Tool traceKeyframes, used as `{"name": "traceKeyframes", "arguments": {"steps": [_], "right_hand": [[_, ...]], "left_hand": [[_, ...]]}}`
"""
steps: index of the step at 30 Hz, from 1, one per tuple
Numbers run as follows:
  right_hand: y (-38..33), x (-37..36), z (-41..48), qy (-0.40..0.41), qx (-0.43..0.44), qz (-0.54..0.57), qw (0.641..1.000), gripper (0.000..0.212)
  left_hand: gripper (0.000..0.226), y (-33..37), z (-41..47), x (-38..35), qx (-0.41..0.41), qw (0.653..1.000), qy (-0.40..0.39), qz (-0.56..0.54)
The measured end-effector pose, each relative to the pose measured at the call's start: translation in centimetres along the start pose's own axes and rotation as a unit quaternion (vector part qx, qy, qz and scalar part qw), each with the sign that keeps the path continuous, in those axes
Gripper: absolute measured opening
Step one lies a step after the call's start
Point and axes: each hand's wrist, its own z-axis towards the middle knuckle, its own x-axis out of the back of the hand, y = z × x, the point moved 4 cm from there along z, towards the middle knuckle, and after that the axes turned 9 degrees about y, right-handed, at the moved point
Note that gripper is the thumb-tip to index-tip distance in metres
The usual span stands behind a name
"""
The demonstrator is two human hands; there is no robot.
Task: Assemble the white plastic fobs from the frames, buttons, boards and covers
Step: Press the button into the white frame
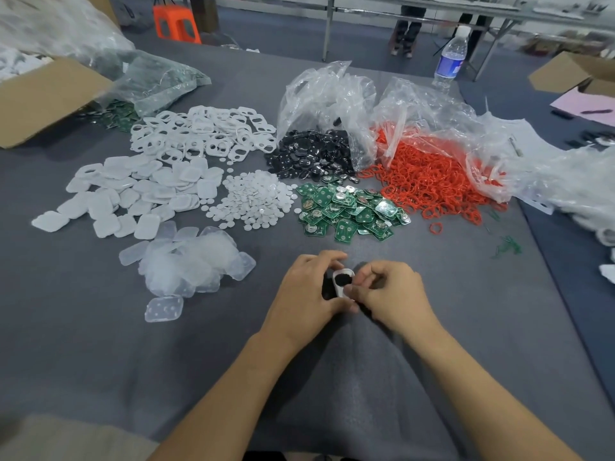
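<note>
My left hand (307, 294) and my right hand (392, 294) meet over the grey table, both gripping one white fob frame (340, 273) with a black button (342, 280) set in its opening. Fingers of both hands curl round the frame's edges and hide its lower part. Beyond the hands lie piles of parts: white frames (203, 134), white covers (139, 191), clear covers (189, 261), small white discs (254, 199), black buttons (312, 154), green boards (349, 211) and red rings (429, 184).
Crumpled clear plastic bags (332, 94) stand behind the buttons and rings. A cardboard box (46, 98) sits at the far left and a water bottle (451, 58) at the back right. More bags and a pink sheet (585, 106) lie at the right edge.
</note>
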Motion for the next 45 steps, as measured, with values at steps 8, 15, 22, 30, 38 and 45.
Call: {"name": "traceKeyframes", "arguments": {"steps": [8, 15, 22, 30, 38, 45], "right_hand": [[-1.2, 0.0, -2.0, 0.012, 0.238, -0.105, 0.965, 0.016], [-0.3, 1.3, -3.9, 0.072, 0.251, -0.075, 0.962, 0.016], [-0.2, 0.7, -5.2, 0.031, 0.285, -0.106, 0.952, 0.026], [-0.3, 1.3, -4.8, -0.038, 0.329, -0.173, 0.928, 0.033], [-0.2, 2.4, -3.4, -0.088, 0.361, -0.22, 0.902, 0.038], [-0.2, 2.4, -4.3, -0.041, 0.334, -0.207, 0.919, 0.033]], "left_hand": [[0.077, 0.0, 0.0, 0.0, 0.007, 1.0, -0.001, -0.002], [0.075, 0.1, -0.1, 0.1, 0.016, 1.0, 0.007, -0.012], [0.073, 0.0, -0.1, 0.0, 0.014, 1.0, 0.009, -0.01], [0.07, -0.1, 0.0, 0.0, 0.006, 1.0, 0.012, -0.013], [0.071, -0.1, 0.1, -0.1, 0.017, 1.0, -0.014, -0.016], [0.074, -0.1, -0.1, -0.1, 0.017, 1.0, -0.001, -0.017]]}}
